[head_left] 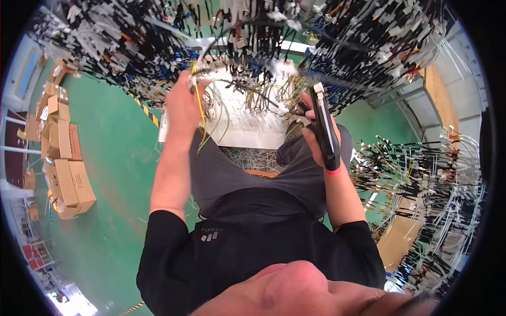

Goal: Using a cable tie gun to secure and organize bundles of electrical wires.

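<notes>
My left hand (182,108) is at the left side of a white board, its fingers closed on a thin wire bundle. From that bundle a yellow wire (200,105) hangs down over the board's left part to my lap. My right hand (315,138) is wrapped around a black cable tie gun (328,126), which points up and away from me at the board's right side. The white board (253,138) lies in front of my knees with many loose wire ends on it. My left fingertips are partly hidden among the wires.
Dense wire harnesses (358,47) with white connectors hang across the far side. More wires (421,174) hang at the right. Cardboard boxes (68,181) stand on the green floor (116,163) at the left. White clippings (253,158) lie below the board.
</notes>
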Demonstrator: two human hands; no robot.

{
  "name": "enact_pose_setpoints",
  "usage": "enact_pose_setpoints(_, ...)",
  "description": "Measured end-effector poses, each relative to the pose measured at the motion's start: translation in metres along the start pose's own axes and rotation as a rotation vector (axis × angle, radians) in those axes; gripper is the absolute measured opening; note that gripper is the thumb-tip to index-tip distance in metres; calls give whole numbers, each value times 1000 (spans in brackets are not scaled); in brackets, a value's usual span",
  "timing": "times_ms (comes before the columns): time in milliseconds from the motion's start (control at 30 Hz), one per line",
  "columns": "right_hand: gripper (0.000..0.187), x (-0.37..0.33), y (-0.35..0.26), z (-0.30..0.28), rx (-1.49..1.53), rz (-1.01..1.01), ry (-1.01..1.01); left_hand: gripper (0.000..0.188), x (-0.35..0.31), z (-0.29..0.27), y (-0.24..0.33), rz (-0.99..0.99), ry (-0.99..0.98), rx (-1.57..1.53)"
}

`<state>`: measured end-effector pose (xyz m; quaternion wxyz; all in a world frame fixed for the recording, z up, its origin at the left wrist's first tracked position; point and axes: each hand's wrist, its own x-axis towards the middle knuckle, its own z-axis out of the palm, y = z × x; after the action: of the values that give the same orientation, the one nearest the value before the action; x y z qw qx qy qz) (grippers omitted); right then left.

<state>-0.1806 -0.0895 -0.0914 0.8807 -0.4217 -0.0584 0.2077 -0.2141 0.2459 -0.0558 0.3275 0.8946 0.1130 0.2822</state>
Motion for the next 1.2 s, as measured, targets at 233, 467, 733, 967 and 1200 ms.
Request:
enact_pose_setpoints(233, 55, -3, -18, -33, -702, -527, -429, 27, -14, -53, -4, 55, -775, 304)
enact_pose_setpoints(467, 58, -4, -15, -27, -92, -613, -72, 23, -101, 5, -33, -778, -1301, -403)
enact_pose_setpoints(733, 43, -37, -9, -55, -1191, -450, -372, 10, -22, -55, -28, -917, -671, -1247)
enact_pose_setpoints(967, 39, -50, 33, 2, -1598, -570, -152, 19, -69, 13, 7, -913, -720, -989)
enact_pose_setpoints(1200, 49, -51, 53, 12, -1329, -634, -234, 27, -84, 45, 4, -762, -685, -817)
